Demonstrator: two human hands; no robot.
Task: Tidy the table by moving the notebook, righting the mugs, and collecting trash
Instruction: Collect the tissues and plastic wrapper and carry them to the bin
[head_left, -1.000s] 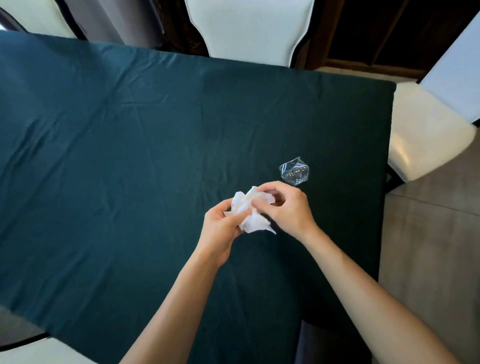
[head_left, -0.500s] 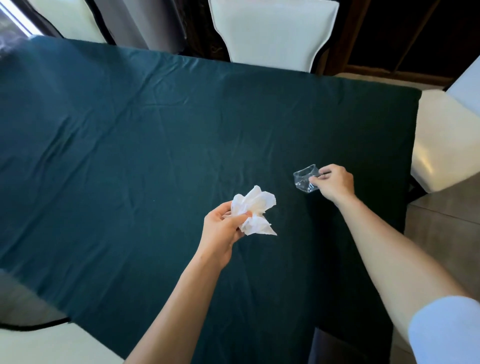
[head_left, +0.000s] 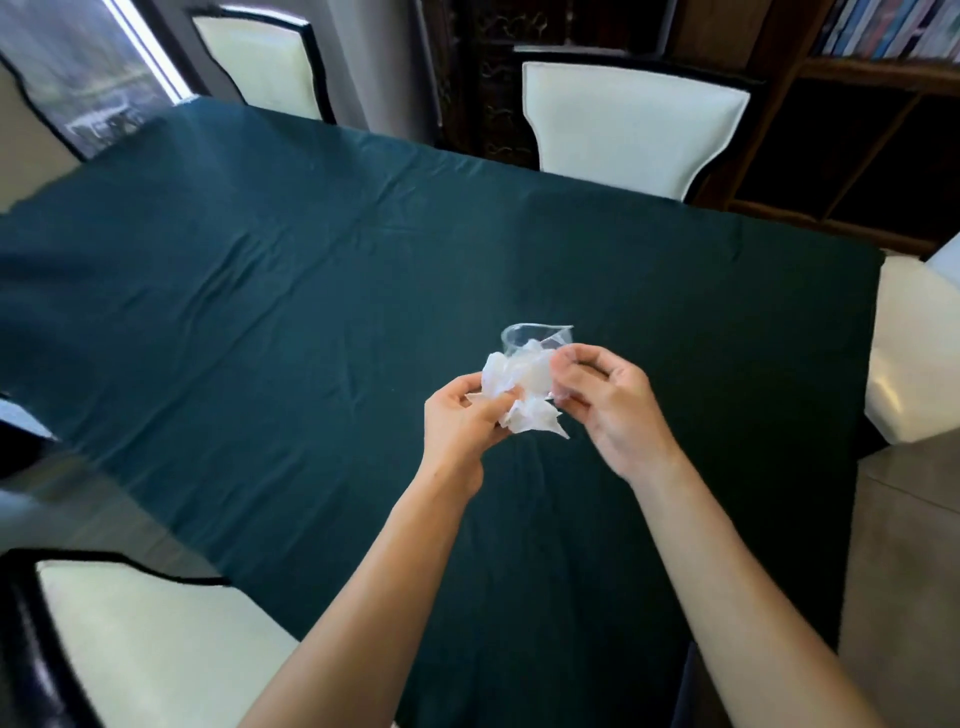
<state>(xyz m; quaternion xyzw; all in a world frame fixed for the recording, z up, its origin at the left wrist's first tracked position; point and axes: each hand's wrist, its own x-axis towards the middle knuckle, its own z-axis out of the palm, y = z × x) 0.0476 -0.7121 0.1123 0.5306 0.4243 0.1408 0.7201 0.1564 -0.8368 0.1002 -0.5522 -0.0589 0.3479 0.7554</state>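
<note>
step: trash collection. left hand (head_left: 460, 415) pinches crumpled tissue (head_left: 519, 395); right hand (head_left: 602, 395) pinches clear plastic wrapper (head_left: 535, 338) against it. next, likely: one-handed bundling, disposal.

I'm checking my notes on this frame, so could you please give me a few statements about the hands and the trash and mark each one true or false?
1. The left hand holds a crumpled white tissue. True.
2. The clear plastic wrapper lies flat on the tablecloth. False: the right hand holds it up, pressed against the tissue.
3. The green tablecloth shows no mugs or notebook in this view. True.
4. The two hands are far apart, at opposite edges of the table. False: they meet close together over the cloth.
5. White-backed chairs stand around the table. True.
</note>
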